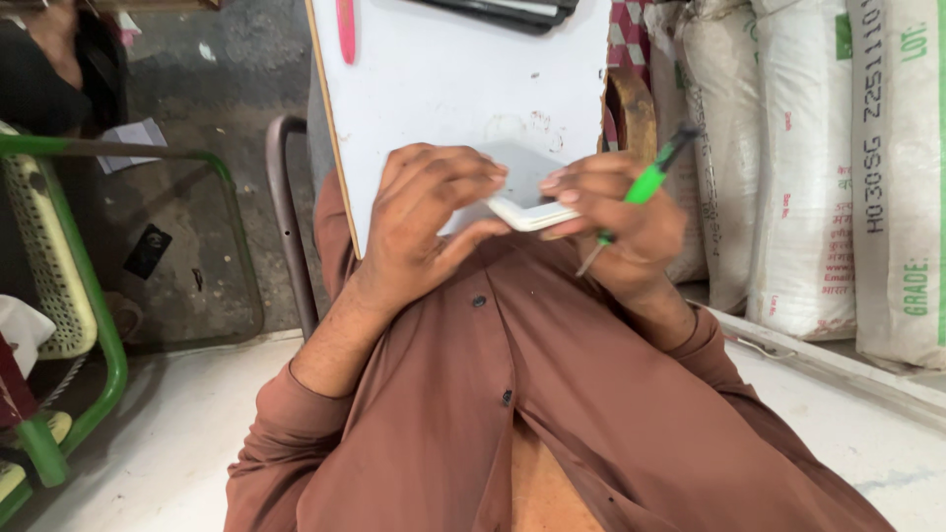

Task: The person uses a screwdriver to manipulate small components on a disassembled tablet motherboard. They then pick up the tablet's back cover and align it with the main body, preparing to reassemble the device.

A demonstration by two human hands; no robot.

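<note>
A small white flat device [527, 202], shaped like a phone or its back cover, is held close to my chest above a white board [443, 79]. My left hand [424, 222] wraps around its left side, fingers on top and thumb beneath. My right hand [621, 222] grips its right edge with the fingertips, and a green-handled screwdriver [645, 182] is tucked between that hand's fingers, its metal tip pointing down and left. My brown buttoned shirt [532, 404] fills the lower frame.
On the white board lie a pink pen [346, 30] and a dark flat device [512, 12] at the far edge. White printed sacks [818, 167] stand at the right. A green metal-framed chair [59, 286] is at the left, on a grey concrete floor [217, 89].
</note>
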